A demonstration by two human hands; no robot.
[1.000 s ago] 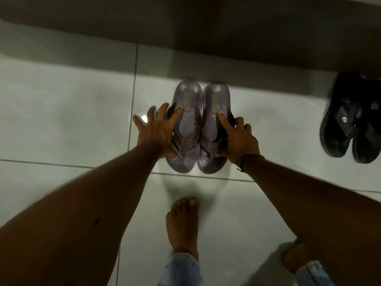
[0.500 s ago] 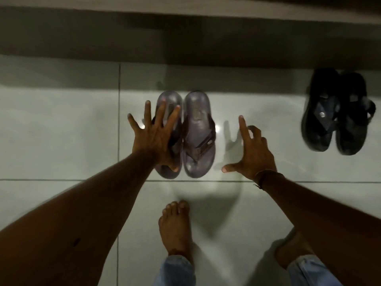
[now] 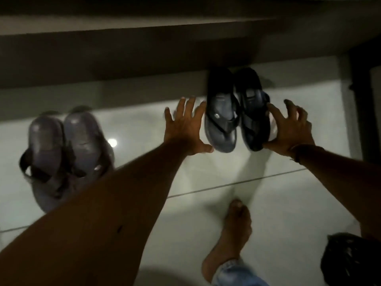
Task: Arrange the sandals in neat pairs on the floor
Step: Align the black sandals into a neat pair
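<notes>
Head view showed both hands splayed wide, left hand (image 3: 185,129) and right hand (image 3: 292,129) flanking glossy black sandals (image 3: 237,112) upper centre; rounded grey sandals (image 3: 66,153) lay paired left on polished tile floor (image 3: 144,120).

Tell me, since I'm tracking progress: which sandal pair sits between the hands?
The black pair, flanked by the left hand and right hand; the grey pair lies apart, leftward.
</notes>
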